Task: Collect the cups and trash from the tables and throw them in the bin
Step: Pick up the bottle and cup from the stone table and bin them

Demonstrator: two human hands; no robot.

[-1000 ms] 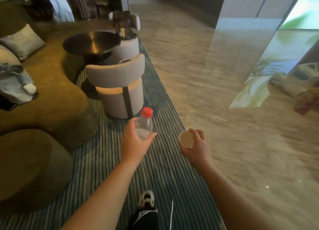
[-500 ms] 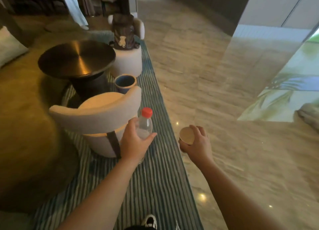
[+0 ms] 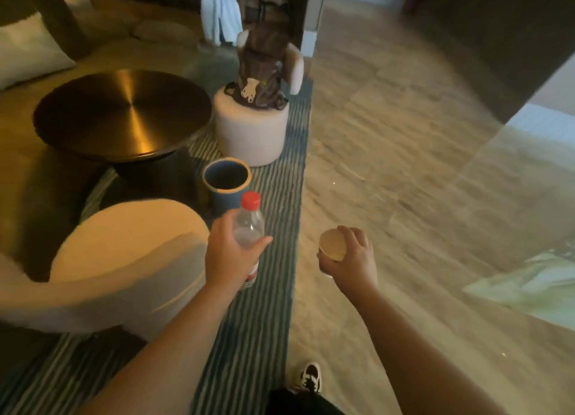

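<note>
My left hand [image 3: 228,257] grips a clear plastic bottle [image 3: 250,228] with a red cap, held upright over the striped rug. My right hand [image 3: 348,260] holds a paper cup [image 3: 333,244], its round pale end facing me. A small blue bin [image 3: 227,178] with a tan rim stands open on the rug just beyond the bottle, between the round table and a stool. Its inside looks dark.
A round dark metal table [image 3: 121,112] is at the left. A beige chair [image 3: 124,256] sits close at my lower left. A cream chair [image 3: 252,131] with a brown bag [image 3: 259,69] stands behind the bin. Polished stone floor [image 3: 404,165] lies to the right.
I have walked forward past the beige chair. The bin, table and stool have come closer and lower in view. Both hands keep their hold on bottle and cup.
</note>
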